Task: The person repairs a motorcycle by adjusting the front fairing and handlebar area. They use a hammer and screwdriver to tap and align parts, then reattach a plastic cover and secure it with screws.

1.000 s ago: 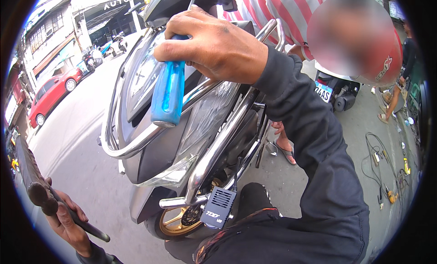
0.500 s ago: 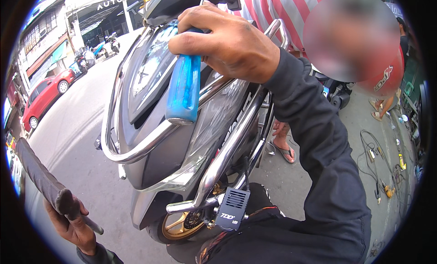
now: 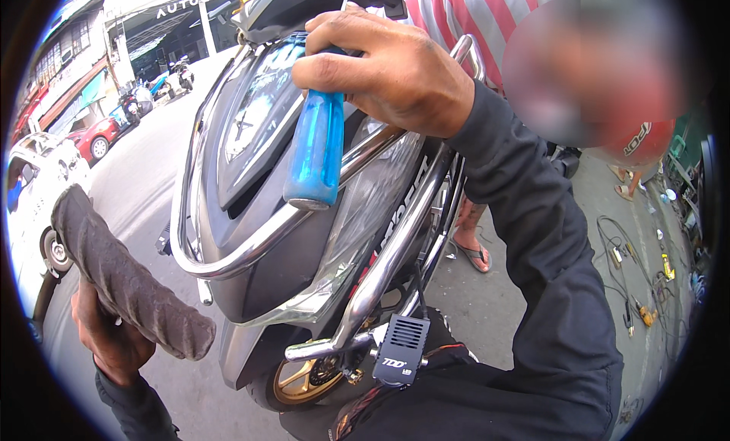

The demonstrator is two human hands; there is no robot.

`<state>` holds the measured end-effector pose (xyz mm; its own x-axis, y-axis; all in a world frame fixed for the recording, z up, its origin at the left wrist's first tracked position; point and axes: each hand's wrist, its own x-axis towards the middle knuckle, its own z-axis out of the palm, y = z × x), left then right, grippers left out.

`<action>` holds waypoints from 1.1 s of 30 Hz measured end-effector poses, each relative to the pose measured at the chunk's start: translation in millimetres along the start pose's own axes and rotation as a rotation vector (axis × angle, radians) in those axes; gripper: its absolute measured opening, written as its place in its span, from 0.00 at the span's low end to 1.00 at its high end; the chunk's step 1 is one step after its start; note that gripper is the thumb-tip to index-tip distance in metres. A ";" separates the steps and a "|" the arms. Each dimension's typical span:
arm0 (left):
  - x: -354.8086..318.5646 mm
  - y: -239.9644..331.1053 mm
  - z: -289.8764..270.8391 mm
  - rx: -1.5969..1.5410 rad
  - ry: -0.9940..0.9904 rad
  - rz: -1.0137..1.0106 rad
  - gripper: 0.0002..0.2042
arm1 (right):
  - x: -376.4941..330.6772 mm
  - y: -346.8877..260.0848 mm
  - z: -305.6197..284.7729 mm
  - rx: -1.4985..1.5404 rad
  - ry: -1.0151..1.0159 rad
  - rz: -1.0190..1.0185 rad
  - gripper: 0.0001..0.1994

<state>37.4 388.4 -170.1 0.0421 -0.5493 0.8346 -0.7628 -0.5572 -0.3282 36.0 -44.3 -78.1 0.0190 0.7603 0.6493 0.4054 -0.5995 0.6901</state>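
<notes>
My right hand is closed round the upper part of a screwdriver with a see-through blue handle. The handle hangs down in front of the motor scooter's grey nose, and its metal shaft rises above my fingers to the dark plastic under the handlebar area. I cannot see what the tip touches. At lower left, away from the scooter, my left hand grips a thick dark brown bar with slanting ridges, as if wrapped. It tilts down to the right; its exact kind is unclear.
Chrome crash bars curve round the scooter's front. A small black lamp box sits low on them. A person in a striped shirt and red helmet stands beyond. Cables and tools lie at right. A white car is on the road at left.
My left hand has turned the dark bar and brought it rightward, nearer the scooter. The white car has come into view at left. My right hand keeps its hold on the screwdriver.
</notes>
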 end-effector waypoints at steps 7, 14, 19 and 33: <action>18.0 -19.4 5.8 0.164 -0.021 0.162 0.29 | 3.2 -2.2 0.6 -0.015 -0.024 0.010 0.28; 44.7 -23.0 16.4 0.044 0.030 0.225 0.28 | 5.6 -4.8 1.8 -0.022 0.015 0.001 0.27; 60.4 -18.9 19.5 0.059 -0.010 0.418 0.25 | 3.6 -6.3 1.9 -0.026 -0.008 0.017 0.28; 92.1 -2.4 37.0 0.031 -0.002 0.547 0.27 | 4.2 -7.8 0.4 -0.023 0.022 0.009 0.29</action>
<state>67.0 316.0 -108.8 -0.3547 -0.7649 0.5377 -0.6543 -0.2077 -0.7271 33.4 -36.3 -80.9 0.0020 0.7491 0.6624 0.3840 -0.6122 0.6912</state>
